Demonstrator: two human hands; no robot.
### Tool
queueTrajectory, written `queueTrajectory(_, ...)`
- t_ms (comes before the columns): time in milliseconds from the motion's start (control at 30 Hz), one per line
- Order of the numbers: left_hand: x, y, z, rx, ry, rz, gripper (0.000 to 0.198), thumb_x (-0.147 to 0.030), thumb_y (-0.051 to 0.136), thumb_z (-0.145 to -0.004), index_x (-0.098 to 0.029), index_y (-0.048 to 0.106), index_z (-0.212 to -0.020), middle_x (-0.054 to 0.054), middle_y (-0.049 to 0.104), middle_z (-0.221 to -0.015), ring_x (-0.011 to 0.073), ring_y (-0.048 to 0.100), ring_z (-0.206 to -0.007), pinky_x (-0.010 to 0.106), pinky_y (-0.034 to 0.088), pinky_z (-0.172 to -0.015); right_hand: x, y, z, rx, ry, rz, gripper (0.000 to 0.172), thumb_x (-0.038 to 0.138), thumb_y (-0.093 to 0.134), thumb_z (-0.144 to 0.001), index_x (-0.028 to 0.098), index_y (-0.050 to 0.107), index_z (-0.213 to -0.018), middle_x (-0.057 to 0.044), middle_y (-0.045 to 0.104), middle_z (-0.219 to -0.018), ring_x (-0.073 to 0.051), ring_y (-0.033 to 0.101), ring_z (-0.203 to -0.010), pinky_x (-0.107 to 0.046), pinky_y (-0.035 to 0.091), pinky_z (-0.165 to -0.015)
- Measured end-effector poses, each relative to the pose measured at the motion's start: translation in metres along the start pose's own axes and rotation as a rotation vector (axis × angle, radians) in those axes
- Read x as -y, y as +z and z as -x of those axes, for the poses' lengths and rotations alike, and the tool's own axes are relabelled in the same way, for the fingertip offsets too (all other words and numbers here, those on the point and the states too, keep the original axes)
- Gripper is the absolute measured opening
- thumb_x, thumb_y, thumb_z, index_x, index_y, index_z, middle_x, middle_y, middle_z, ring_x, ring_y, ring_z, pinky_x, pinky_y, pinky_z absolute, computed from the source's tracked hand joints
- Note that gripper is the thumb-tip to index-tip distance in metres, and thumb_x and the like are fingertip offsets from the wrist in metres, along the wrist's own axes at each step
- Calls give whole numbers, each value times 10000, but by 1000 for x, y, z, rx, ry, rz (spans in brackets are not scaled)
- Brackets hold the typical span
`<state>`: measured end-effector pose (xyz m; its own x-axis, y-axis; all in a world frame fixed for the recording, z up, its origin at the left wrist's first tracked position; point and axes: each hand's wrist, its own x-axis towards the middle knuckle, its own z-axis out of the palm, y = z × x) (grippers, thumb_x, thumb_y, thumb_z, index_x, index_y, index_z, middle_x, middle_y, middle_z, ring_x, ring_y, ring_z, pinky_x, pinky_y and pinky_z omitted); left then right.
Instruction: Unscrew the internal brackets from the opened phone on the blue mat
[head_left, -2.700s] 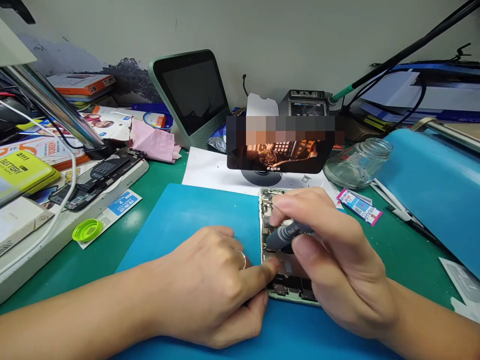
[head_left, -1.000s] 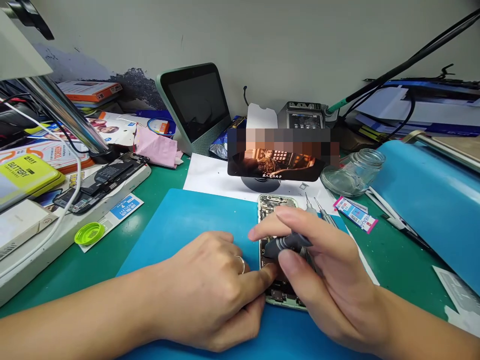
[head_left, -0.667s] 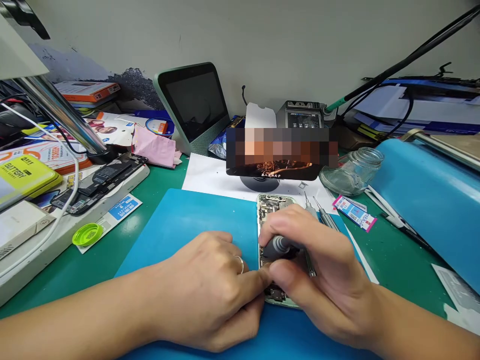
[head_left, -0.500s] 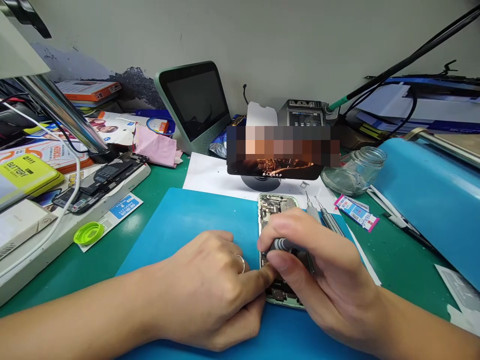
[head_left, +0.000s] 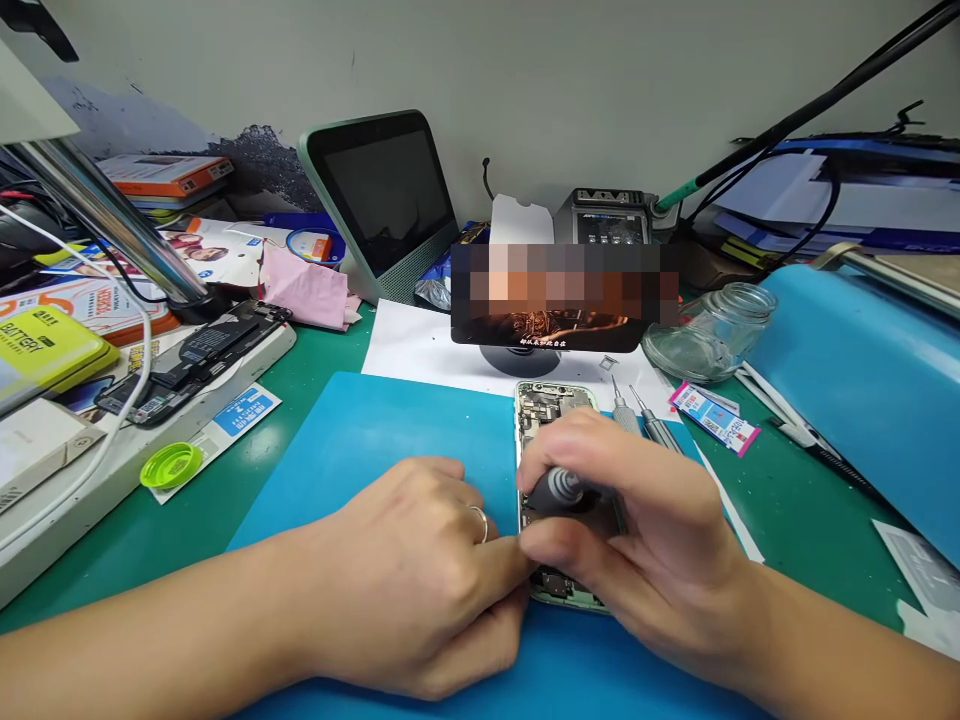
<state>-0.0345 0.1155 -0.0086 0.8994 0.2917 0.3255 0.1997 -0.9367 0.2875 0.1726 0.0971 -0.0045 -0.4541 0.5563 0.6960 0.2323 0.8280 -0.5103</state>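
Note:
An opened phone (head_left: 555,588) with a pale green frame lies on a blue mat (head_left: 405,425), its inner boards bare. My right hand (head_left: 660,540) is over it, thumb and forefinger curled around a dark grey piece with a ringed neck, which looks like a small suction cup (head_left: 559,487). The underside of that piece is hidden. My left hand (head_left: 427,580), with a ring on one finger, rests closed at the phone's left edge. Its forefinger reaches onto the phone below my right thumb. Two metal-handled screwdrivers (head_left: 656,425) lie just beyond my right hand.
A lit phone on a stand (head_left: 551,330) is behind the work. To the right are a glass jar (head_left: 712,335), tweezers (head_left: 787,425) and a small label packet (head_left: 712,417). On the left, a white power strip (head_left: 202,420) carries another opened phone (head_left: 195,365); a green cap (head_left: 171,465) lies nearby.
The dark grey piece has tilted, and more of its ringed end faces me. My right thumb has shifted slightly left, over the left fingertip. The view has shifted slightly.

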Motion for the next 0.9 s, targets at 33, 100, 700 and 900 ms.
queueTrajectory(33, 0, 0, 0, -8, 3, -4, 241, -151, 476, -929, -199, 566, -710, 5, 597, -570, 169, 518, -485, 366, 330, -522, 1, -1, 0, 3, 18, -3, 483, 111, 591, -992, 249, 484, -1442, -65, 732, -1163, -168, 654, -816, -368, 579, -785)
queueTrajectory(100, 0, -1, 1, -12, 1, -2, 244, -153, 476, -940, -207, 562, -719, 2, 589, -561, 178, 503, -478, 378, 324, -517, 2, -2, 0, 13, 45, -18, 514, 76, 537, -997, 259, 479, -1474, -70, 714, -1276, -171, 674, -874, -362, 591, -829)
queueTrajectory(700, 0, -2, 1, 35, -5, -13, 289, -177, 477, -989, -109, 740, -1086, 3, 625, -593, 207, 586, -510, 405, 393, -514, -1, 1, 4, -129, 2, -33, 599, -26, 546, -957, 190, 486, -1512, -105, 704, -1364, -140, 701, -958, -317, 632, -822)
queueTrajectory(900, 1, -3, 0, 14, 6, -22, 253, -162, 489, -982, -102, 730, -1028, 4, 623, -590, 198, 581, -503, 400, 377, -503, -1, 1, 7, -163, 33, -11, 545, 43, 578, -988, 193, 508, -1508, -99, 709, -1343, -143, 716, -945, -311, 637, -838)
